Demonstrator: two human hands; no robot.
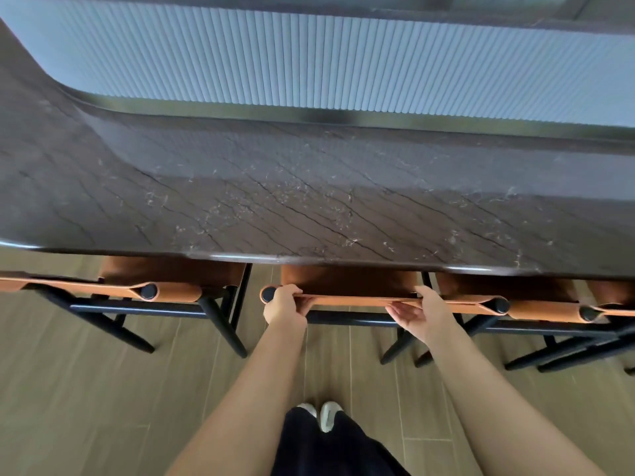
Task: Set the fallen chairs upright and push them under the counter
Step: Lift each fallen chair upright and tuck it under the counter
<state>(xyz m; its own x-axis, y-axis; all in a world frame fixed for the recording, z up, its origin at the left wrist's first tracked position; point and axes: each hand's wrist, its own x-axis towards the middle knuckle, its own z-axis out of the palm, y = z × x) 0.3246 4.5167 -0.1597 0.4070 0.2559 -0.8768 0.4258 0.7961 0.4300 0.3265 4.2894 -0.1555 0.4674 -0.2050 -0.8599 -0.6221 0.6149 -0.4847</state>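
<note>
A chair [350, 281] with a tan leather seat and backrest on a black frame stands upright in the middle, its seat tucked under the dark marble counter [309, 201]. My left hand [283, 304] grips the left end of its backrest strap. My right hand [424, 312] holds the same strap toward its right end, thumb on top and fingers curled underneath. Another upright chair [165, 286] stands to the left and one more upright chair [536, 300] to the right, both partly under the counter edge.
A pale ribbed wall panel [343, 63] rises behind the counter. Wood-look floor tiles [86, 389] spread below. My feet in light slippers [323, 413] stand just behind the middle chair. More chair frames crowd the far right edge [615, 304].
</note>
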